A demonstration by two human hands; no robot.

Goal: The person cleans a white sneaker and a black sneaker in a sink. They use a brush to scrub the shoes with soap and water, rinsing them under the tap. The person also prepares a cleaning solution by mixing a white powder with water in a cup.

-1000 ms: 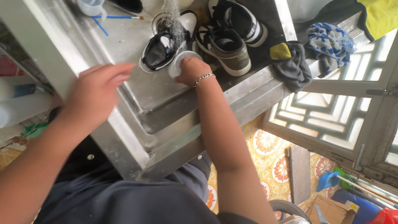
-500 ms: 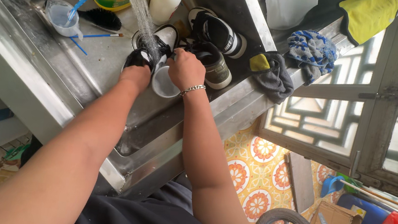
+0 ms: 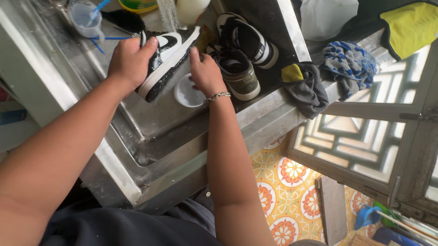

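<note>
— Where's the black-and-white sneaker (image 3: 165,61)?
— Over the steel sink (image 3: 134,129), under the tap's water stream (image 3: 167,8). The left hand (image 3: 130,62) has its fingers wrapped round the heel end.
— And the right hand (image 3: 205,74)?
— Fingers rest on the sneaker's toe side, loosely curled; a white cup (image 3: 189,91) sits just below.

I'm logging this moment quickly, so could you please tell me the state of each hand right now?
Left hand: closed on the black and white shoe under the running water.
Right hand: on the shoe's other side; grip unclear.
</note>
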